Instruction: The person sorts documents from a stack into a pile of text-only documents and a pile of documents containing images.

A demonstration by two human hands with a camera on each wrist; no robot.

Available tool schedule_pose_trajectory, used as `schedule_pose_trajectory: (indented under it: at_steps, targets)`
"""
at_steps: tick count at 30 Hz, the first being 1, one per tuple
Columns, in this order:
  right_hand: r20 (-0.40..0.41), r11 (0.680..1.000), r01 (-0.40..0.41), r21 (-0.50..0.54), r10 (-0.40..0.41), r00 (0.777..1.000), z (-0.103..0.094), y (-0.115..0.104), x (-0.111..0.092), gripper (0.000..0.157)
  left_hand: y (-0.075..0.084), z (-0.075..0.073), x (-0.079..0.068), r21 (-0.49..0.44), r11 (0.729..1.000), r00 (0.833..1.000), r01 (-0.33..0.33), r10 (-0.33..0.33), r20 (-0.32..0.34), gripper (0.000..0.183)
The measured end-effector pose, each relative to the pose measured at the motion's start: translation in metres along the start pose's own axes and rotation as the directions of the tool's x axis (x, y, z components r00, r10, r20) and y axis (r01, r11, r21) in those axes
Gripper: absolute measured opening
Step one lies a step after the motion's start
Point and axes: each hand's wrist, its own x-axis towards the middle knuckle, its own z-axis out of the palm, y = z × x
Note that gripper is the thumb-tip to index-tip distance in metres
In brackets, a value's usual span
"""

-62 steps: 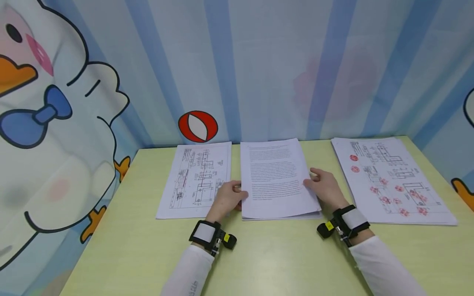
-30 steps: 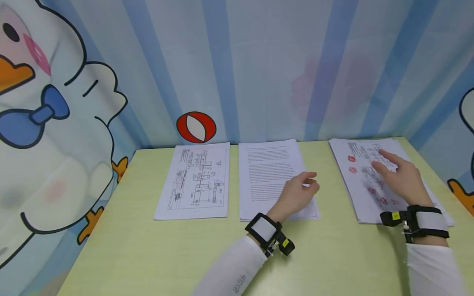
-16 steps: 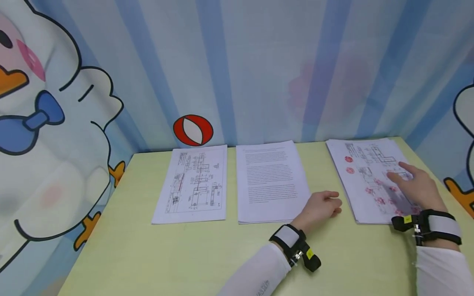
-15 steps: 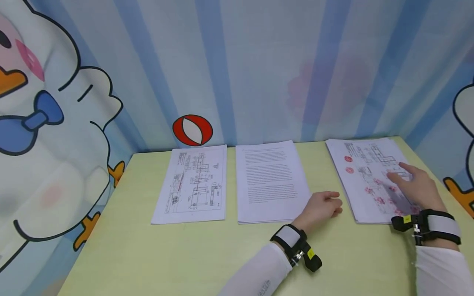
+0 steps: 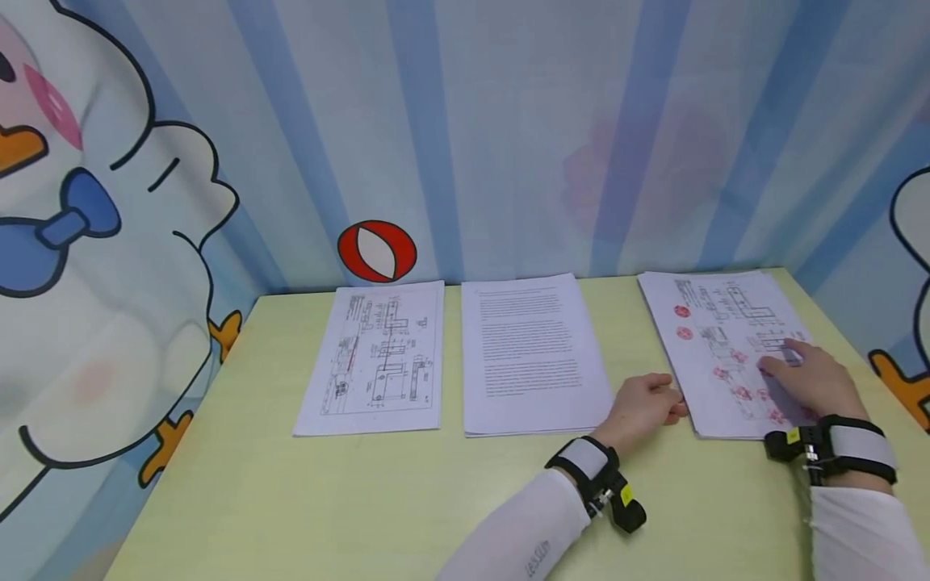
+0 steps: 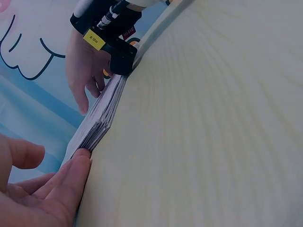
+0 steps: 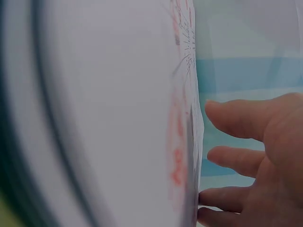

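Left hand and right hand moved from middle papers to right stack.

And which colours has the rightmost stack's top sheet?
The top sheet is white with dark drawings and red marks, clearest in the head view.

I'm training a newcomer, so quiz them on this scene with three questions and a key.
1. In the head view, how many stacks of paper lie on the table?
2. True or false: the middle stack's top sheet shows a technical drawing.
3. Fill the gap: the left hand has its fingers at the edge of the ___ stack.

Key:
1. Three.
2. False; it shows lines of text.
3. Right stack.
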Motion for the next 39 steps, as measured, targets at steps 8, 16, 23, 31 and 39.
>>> schedule_pose_trajectory:
  at_steps: [8, 16, 23, 31, 39]
  targets:
    - [-0.012, 0.999, 0.021, 0.036, -0.021, 1.0, 0.006, -0.018, -0.001, 0.084, 0.0, -0.005, 0.001, -0.033, 0.999, 1.0, -0.008, 0.008, -0.009, 0.031]
    - [-0.082, 0.989, 0.15, -0.007, -0.15, 0.985, 0.012, -0.034, 0.002, 0.071, -0.002, -0.017, 0.004, 0.037, 0.998, 0.998, -0.059, 0.058, 0.023, 0.018]
    - [-0.14, 0.985, 0.14, 0.102, -0.125, 0.982, 0.018, -0.048, -0.002, 0.065, -0.005, -0.026, -0.001, -0.005, 0.997, 0.995, -0.078, 0.078, 0.059, 0.023]
    - [-0.066, 0.965, 0.224, 0.138, -0.216, 0.974, 0.021, -0.062, -0.002, 0.072, 0.002, -0.04, -0.005, -0.026, 0.998, 0.998, -0.062, 0.063, 0.031, 0.021]
    - [-0.06, 0.926, 0.264, 0.27, -0.257, 0.965, 0.022, -0.084, -0.009, 0.083, 0.015, -0.078, -0.017, -0.037, 0.994, 0.993, -0.103, 0.105, 0.057, 0.022]
